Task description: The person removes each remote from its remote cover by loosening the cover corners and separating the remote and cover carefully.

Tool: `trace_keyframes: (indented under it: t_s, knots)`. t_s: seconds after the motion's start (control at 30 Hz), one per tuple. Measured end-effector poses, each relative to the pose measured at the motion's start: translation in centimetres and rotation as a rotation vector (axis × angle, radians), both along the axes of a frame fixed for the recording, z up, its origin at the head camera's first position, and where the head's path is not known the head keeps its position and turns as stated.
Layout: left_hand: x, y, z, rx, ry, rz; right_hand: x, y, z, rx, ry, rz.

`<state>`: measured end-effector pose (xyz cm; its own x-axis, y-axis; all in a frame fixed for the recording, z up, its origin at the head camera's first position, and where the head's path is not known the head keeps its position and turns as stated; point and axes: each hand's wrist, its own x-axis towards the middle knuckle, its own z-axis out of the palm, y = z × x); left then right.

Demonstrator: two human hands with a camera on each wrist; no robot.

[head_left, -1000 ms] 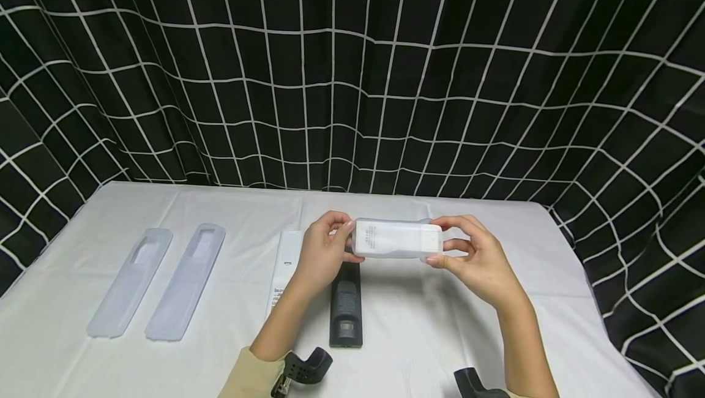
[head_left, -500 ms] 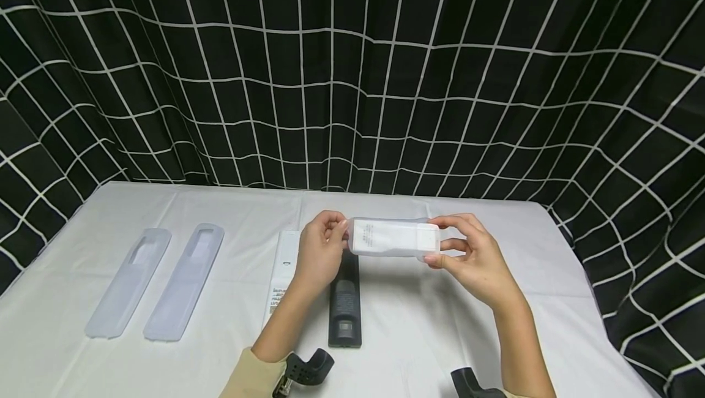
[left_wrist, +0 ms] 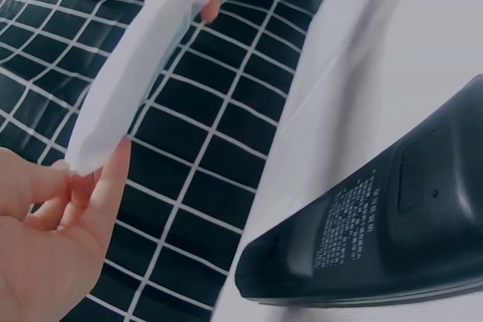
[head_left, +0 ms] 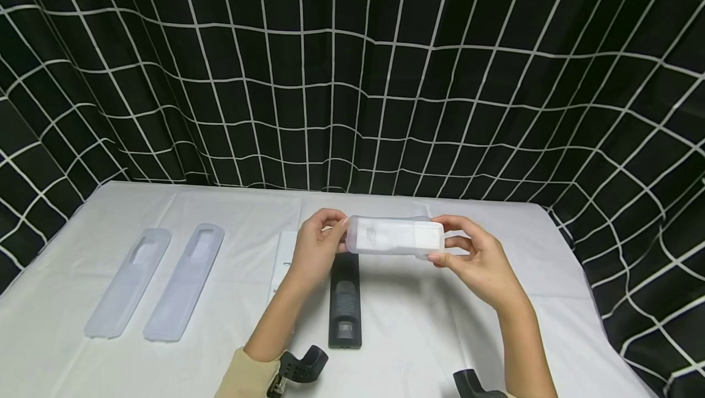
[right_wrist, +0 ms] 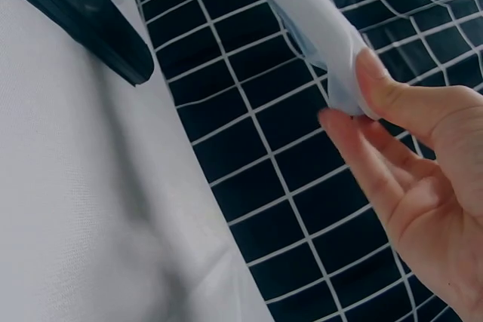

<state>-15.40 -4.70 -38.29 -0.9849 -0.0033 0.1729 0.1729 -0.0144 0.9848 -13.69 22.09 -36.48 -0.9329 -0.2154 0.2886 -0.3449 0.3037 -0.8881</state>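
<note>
Raised above the table, a white remote control (head_left: 393,237) sits inside a translucent sleeve (head_left: 352,236), small print showing near its left end. My left hand (head_left: 318,251) pinches the sleeve's left end between thumb and fingers. At the opposite end, my right hand (head_left: 478,263) grips the remote with its thumb below and fingertips above. Both wrist views show the covered remote edge-on between the two hands. Below the left hand a black remote control (head_left: 345,306) lies face down; its back fills the lower right of the left wrist view. Another white remote (head_left: 282,257) is partly hidden behind my left forearm.
Two more translucent sleeves (head_left: 184,285) lie side by side at the left of the white-covered table (head_left: 248,214). A black curtain with a white grid (head_left: 352,79) hangs around the back and sides. Black straps sit on both wrists.
The covered remote has shifted slightly, and more of the sleeve's left end now shows past the white remote. My left hand has moved a little left and up, still pinching that end.
</note>
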Motion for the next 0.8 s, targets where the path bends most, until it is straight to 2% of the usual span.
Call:
trace_keyframes:
  t_s: [0.1, 0.27, 0.33, 0.43, 0.6, 0.8]
  knots:
    - [0.01, -0.06, 0.15, 0.038, -0.022, -0.025, -0.16, 0.12, -0.06, 0.029, 0.043, -0.007]
    - [0.10, -0.01, 0.09, 0.030, -0.047, -0.053, -0.18, 0.19, -0.05, 0.027, 0.068, -0.004]
    - [0.11, 0.01, -0.01, 0.023, -0.045, -0.050, -0.15, 0.13, -0.05, 0.016, 0.076, 0.002]
    - [0.08, 0.04, -0.11, 0.056, -0.040, -0.047, -0.14, -0.04, -0.06, 0.000, 0.080, 0.012]
    - [0.02, 0.09, -0.23, 0.103, -0.034, -0.033, -0.28, -0.24, -0.15, -0.091, 0.040, 0.026]
    - [0.12, 0.22, -0.09, 0.114, -0.037, -0.018, -0.28, -0.75, -0.14, -0.184, 0.017, 0.008]
